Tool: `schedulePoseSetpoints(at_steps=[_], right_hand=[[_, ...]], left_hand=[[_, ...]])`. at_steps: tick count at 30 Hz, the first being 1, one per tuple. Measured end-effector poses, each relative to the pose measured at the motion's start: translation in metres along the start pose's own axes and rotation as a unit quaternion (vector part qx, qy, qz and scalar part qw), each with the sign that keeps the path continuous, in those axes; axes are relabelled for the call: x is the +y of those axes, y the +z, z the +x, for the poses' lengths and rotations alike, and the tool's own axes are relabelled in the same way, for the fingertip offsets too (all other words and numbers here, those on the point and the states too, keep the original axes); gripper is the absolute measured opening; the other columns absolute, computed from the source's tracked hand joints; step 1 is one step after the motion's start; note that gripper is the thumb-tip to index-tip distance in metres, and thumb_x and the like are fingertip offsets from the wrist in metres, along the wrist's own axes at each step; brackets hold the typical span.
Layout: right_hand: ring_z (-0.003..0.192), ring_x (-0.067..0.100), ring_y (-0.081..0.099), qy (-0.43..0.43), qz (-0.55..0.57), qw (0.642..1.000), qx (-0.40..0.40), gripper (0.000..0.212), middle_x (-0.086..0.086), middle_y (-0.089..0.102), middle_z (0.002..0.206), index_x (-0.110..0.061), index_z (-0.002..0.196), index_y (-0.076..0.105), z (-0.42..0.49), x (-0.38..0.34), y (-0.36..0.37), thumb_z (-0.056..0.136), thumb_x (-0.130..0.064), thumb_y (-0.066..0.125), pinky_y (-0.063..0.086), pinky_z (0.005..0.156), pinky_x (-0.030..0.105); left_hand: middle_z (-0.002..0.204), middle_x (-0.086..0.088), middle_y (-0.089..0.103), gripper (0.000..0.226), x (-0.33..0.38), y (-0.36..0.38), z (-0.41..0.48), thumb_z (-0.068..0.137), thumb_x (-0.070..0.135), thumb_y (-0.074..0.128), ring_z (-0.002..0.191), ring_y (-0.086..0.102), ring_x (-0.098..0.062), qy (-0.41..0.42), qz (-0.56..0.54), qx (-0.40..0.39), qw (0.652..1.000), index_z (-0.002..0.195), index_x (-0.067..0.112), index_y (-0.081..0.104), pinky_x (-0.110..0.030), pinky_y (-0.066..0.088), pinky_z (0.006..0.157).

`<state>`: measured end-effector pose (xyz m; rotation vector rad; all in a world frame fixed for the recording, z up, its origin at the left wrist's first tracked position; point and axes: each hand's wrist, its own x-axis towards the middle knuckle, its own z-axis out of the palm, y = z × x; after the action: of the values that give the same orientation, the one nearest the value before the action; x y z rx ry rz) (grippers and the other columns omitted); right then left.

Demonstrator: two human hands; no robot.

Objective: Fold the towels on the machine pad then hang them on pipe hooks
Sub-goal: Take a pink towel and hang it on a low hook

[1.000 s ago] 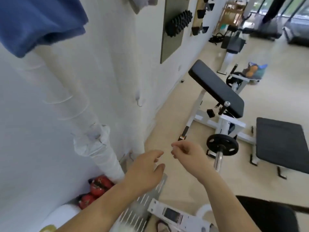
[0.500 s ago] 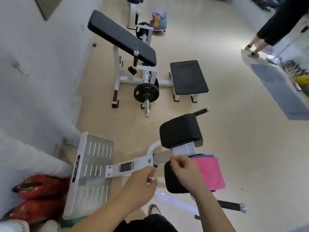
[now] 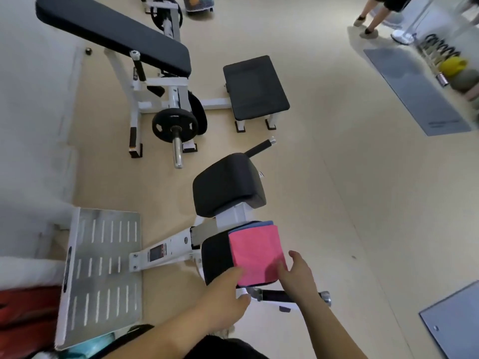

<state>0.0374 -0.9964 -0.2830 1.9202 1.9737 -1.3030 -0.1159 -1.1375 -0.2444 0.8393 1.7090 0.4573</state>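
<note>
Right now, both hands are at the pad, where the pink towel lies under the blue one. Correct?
No: the head view shows the pink towel on top of the blue towel on the pad. Left hand and right hand are there.

The one camera sits on the person's head and looks steeply down and a little forward, so the pale floor (image 3: 350, 203) fills most of the view. Nearest the lens, at the bottom edge, the left hand (image 3: 223, 296) and right hand (image 3: 298, 278) reach out to the pink towel (image 3: 255, 255) on the machine pad (image 3: 216, 257) just below. Higher in the picture, and so farther off, stand the slanted bench pad (image 3: 114, 32) and its weight plate (image 3: 175, 124). The wall (image 3: 31, 125) runs down the left side (the wide lens takes in a good deal of the room). Farthest away, at the top right, only another person's legs (image 3: 373, 16) show, near a grey mat (image 3: 414, 89).
</note>
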Motion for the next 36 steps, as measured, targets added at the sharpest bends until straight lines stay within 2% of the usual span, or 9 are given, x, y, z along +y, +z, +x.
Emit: schedulePoseSetpoints(at_steps=[4,6,12,17,21,27,31,33,36], right_hand=[[0.084,0.020,0.062,0.028,0.029,0.999,-0.022,0.026,0.000,0.067,0.094,-0.012,0.112,0.065,0.015,0.019,0.004,0.099,-0.032,0.056,0.058,0.078,0.041],[0.070,0.020,0.058,0.037,0.074,0.996,-0.030,0.028,0.004,0.065,0.080,-0.004,0.098,0.069,0.016,0.024,0.006,0.093,-0.031,0.063,0.055,0.065,0.037],[0.065,0.022,0.062,0.066,0.230,0.966,-0.097,0.035,0.007,0.065,0.067,-0.003,0.072,0.067,0.006,0.026,0.010,0.074,-0.033,0.086,0.056,0.067,0.040],[0.062,0.015,0.047,-0.038,0.240,0.967,-0.083,0.024,0.000,0.051,0.069,-0.014,0.076,0.051,-0.009,-0.005,0.008,0.077,-0.017,0.075,0.043,0.057,0.029],[0.062,0.014,0.049,-0.107,0.224,0.968,-0.036,0.022,-0.001,0.050,0.071,-0.015,0.081,0.050,-0.016,-0.035,0.001,0.073,-0.019,0.069,0.048,0.056,0.033],[0.073,0.005,0.065,-0.233,0.126,0.957,-0.116,0.012,-0.008,0.069,0.085,-0.022,0.094,0.063,-0.025,-0.085,-0.016,0.089,-0.020,0.074,0.053,0.062,0.018],[0.087,0.008,0.070,-0.293,0.077,0.929,-0.212,0.016,-0.007,0.073,0.096,-0.025,0.101,0.071,-0.043,-0.122,-0.016,0.088,-0.027,0.081,0.060,0.075,0.026],[0.086,0.008,0.071,-0.303,0.072,0.923,-0.226,0.022,-0.002,0.075,0.094,-0.025,0.100,0.073,-0.051,-0.138,-0.010,0.082,-0.023,0.086,0.059,0.073,0.024],[0.074,0.005,0.072,-0.295,0.070,0.923,-0.234,0.036,-0.002,0.076,0.084,-0.022,0.101,0.070,-0.057,-0.156,0.002,0.073,-0.018,0.093,0.057,0.063,0.020]], left_hand=[[0.149,0.003,0.050,0.056,0.011,0.009,0.012,0.098,0.021,0.055,0.136,0.048,-0.016,0.010,0.079,-0.039,0.996,0.152,0.018,0.042,-0.011,0.033,0.102],[0.160,0.004,0.039,0.059,0.011,0.011,0.022,0.098,0.021,0.055,0.147,0.037,-0.014,0.021,0.114,-0.045,0.992,0.154,0.019,0.039,-0.007,0.024,0.102],[0.168,0.011,0.024,0.076,-0.002,0.022,0.045,0.096,0.030,0.059,0.155,0.023,-0.010,0.008,0.135,-0.067,0.989,0.163,0.026,0.023,-0.017,0.017,0.120],[0.131,0.019,0.066,0.049,-0.010,0.017,0.041,0.088,0.029,0.057,0.122,0.062,-0.005,0.017,0.054,0.030,0.998,0.136,0.039,0.058,-0.033,0.049,0.109],[0.099,0.014,0.075,0.032,-0.007,-0.004,0.026,0.087,0.016,0.055,0.095,0.071,-0.008,0.046,-0.024,0.112,0.992,0.105,0.039,0.069,-0.043,0.057,0.091],[0.121,0.029,0.060,0.043,0.003,-0.048,0.000,0.091,0.017,0.067,0.112,0.058,0.009,0.076,-0.066,0.271,0.957,0.124,0.044,0.060,-0.026,0.052,0.100],[0.151,0.031,0.034,0.076,0.003,-0.073,-0.024,0.085,0.023,0.070,0.145,0.024,0.009,0.149,0.061,0.266,0.950,0.151,0.041,0.038,-0.019,0.023,0.120],[0.146,0.025,0.049,0.072,-0.003,-0.081,-0.032,0.082,0.025,0.068,0.140,0.037,0.003,0.164,0.088,0.264,0.946,0.148,0.040,0.045,-0.021,0.031,0.118],[0.111,0.018,0.071,0.051,-0.015,-0.090,-0.052,0.083,0.026,0.070,0.104,0.063,-0.001,0.119,-0.035,0.250,0.960,0.130,0.043,0.060,-0.025,0.055,0.090]])
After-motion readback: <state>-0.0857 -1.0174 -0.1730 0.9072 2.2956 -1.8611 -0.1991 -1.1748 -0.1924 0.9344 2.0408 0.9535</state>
